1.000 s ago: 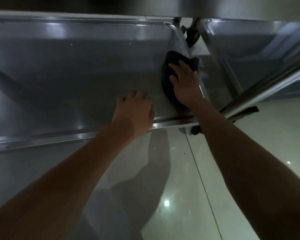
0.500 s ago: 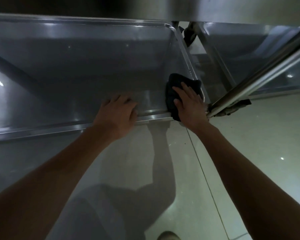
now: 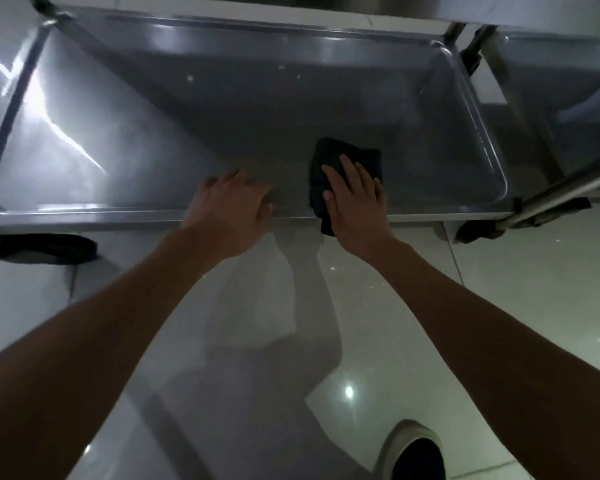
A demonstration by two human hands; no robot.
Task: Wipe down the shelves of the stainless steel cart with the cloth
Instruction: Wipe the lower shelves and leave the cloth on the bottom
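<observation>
Right hand (image 3: 355, 202) flat on dark cloth (image 3: 347, 157) on cart shelf (image 3: 222, 109), left hand (image 3: 229, 209) on front rim

Cloth (image 3: 347, 157) black, plain. Cart shelf (image 3: 222, 109) silver-grey steel, white glare streaks. Floor (image 3: 499, 289) glossy off-white tile. Shoe (image 3: 414, 455) dark, pale rim.

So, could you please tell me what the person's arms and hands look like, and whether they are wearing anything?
Both forearms are bare, with no sleeves in view. The left hand and right hand wear no gloves; no rings, watch or wristband can be seen in the dim light.
</observation>
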